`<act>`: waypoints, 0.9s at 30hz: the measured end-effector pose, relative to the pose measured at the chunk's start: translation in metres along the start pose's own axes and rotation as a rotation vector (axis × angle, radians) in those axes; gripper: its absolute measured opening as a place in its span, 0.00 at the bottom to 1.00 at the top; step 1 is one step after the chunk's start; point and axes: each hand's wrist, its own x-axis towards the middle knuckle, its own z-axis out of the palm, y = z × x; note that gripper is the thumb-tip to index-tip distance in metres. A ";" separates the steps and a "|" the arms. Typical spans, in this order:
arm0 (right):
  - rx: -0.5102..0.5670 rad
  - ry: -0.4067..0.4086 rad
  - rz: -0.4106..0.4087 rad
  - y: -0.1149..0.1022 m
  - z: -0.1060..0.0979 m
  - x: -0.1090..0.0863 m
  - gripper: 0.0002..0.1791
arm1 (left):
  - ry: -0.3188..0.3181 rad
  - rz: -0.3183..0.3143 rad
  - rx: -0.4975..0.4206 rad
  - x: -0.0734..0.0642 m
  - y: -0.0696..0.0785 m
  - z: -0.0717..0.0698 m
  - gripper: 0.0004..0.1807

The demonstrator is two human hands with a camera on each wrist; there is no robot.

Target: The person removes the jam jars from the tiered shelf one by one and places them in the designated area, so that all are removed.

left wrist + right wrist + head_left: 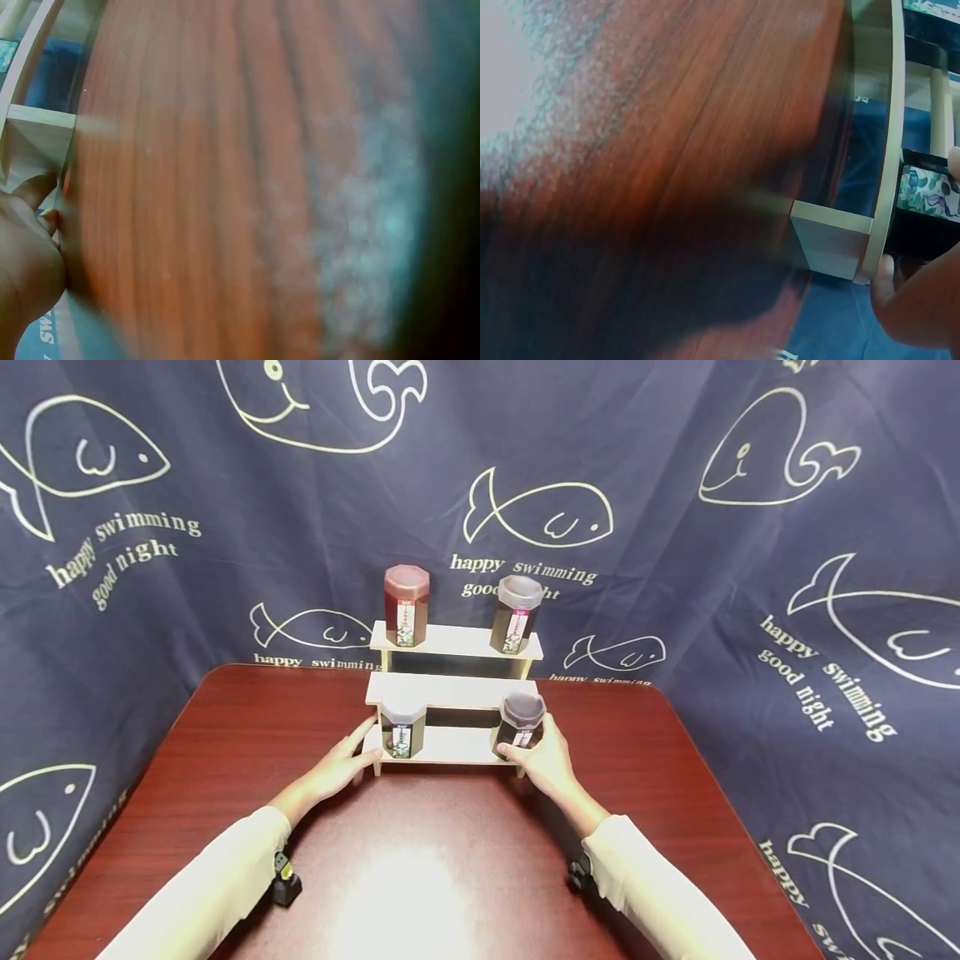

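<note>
A pale wooden three-tier rack stands at the table's far side. My left hand grips its lower left end, the thumb at the front edge and the fingers along the side; in the left wrist view this hand is partly cut off. My right hand holds a dark jar with a grey lid at the right end of the bottom tier, thumb across its front. A white-lidded jar stands at the left of that tier. In the right wrist view, the held jar's label shows beside the fingers.
On the top tier stand a red jar at the left and a dark jar with a clear lid at the right. The reddish-brown table shines in front. A dark blue fish-print curtain hangs close behind.
</note>
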 end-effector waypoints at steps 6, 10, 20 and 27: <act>-0.018 0.018 0.001 0.000 0.000 -0.001 0.43 | 0.001 -0.004 0.008 0.001 -0.001 0.000 0.40; -0.034 0.020 -0.001 0.000 -0.001 0.000 0.43 | 0.002 -0.001 0.020 0.000 -0.002 -0.001 0.40; -0.026 0.030 -0.008 -0.003 -0.014 0.003 0.44 | -0.004 -0.003 0.014 0.000 0.000 0.000 0.41; -0.016 0.030 -0.018 -0.004 -0.023 0.006 0.44 | 0.006 0.003 0.019 -0.001 -0.001 -0.002 0.41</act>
